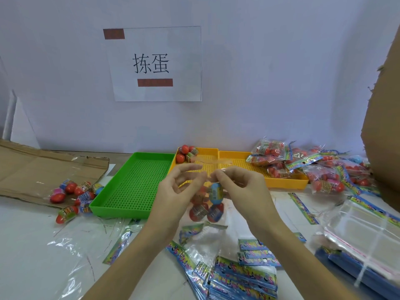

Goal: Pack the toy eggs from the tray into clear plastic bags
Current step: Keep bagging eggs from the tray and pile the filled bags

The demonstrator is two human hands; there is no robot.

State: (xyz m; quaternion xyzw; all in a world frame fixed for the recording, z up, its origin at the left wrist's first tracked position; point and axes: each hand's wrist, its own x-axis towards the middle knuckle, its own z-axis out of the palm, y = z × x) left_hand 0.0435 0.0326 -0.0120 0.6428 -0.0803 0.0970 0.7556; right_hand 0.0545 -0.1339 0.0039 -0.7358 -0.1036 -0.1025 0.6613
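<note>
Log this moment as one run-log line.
step: sealing filled clear bag | left hand: pinching bag top | right hand: pinching bag top | green tray: empty

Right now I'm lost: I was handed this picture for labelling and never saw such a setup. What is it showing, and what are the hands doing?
One camera, worn on a person's head, looks down at their bare left hand and right hand. Both pinch the top of a clear plastic bag already holding red and blue toy eggs. On the white table lie an empty green perforated tray, a yellow perforated tray with a few eggs, filled bags to the right, and flat empty bags in front.
</note>
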